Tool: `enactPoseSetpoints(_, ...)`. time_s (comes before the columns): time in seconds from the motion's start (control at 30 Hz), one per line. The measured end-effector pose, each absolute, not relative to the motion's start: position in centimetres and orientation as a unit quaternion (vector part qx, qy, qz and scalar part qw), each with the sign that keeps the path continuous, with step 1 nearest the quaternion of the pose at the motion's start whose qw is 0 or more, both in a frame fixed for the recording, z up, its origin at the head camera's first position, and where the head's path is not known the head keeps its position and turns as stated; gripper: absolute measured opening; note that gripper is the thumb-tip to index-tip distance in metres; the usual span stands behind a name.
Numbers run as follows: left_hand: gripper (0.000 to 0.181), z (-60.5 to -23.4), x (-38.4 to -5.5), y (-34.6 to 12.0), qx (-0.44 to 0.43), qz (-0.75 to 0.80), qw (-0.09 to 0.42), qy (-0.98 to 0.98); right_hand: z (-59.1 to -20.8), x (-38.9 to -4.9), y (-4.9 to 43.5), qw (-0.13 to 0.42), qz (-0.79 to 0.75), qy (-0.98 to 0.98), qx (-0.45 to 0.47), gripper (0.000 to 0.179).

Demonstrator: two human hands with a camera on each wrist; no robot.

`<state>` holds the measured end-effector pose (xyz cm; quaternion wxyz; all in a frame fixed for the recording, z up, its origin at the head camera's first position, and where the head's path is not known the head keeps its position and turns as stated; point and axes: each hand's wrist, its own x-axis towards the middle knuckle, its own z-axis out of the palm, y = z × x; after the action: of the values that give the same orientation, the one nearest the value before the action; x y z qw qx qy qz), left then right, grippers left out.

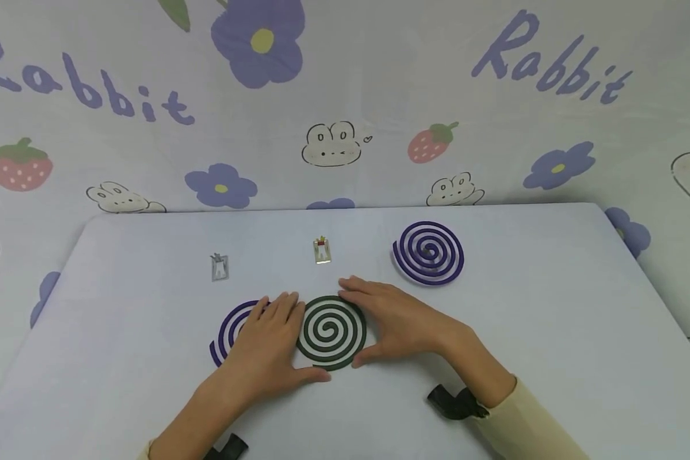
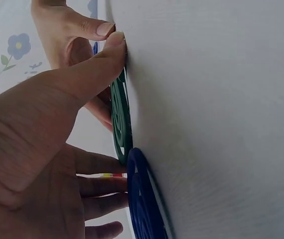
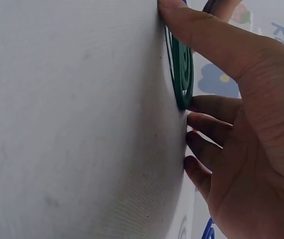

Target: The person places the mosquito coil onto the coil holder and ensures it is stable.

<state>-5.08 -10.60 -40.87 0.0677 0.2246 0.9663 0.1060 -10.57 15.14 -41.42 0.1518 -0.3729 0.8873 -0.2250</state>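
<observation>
A dark green mosquito coil (image 1: 345, 350) lies low at the white tabletop, between my two hands. My left hand (image 1: 266, 354) holds its left side, thumb at the near edge and index finger at the far left. From the right, my right hand (image 1: 405, 319) grips the edge between thumb and index finger. Partly under my left hand is a purple-blue mosquito coil (image 1: 223, 332), touching or nearly touching the green one; in the left wrist view this blue coil (image 2: 144, 204) sits beside the other left fingers. The remaining right fingers are spread, touching no coil.
Another purple coil (image 1: 428, 281) lies at the back right, seemingly a little raised. Behind my hands are a small silver metal stand (image 1: 225, 268) and a gold one (image 1: 322, 260) with a red mark. A patterned cloth (image 1: 379, 96) hangs behind the white table (image 1: 552, 306).
</observation>
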Motion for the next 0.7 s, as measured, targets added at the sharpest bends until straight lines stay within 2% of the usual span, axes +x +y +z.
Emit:
enactPoseSetpoints(0.27, 0.110, -41.22, -5.07, -10.81, 0.248, 0.107, 0.046, 0.962, -41.48, -10.57, 15.13, 0.152, -0.225, 0.890, -0.366, 0.106)
enactPoseSetpoints(0.7, 0.113, -41.36, -5.32, -10.92, 0.244, 0.122, 0.059, 0.960, -41.50, -10.64, 14.90, 0.162, -0.240, 0.889, -0.354, 0.110)
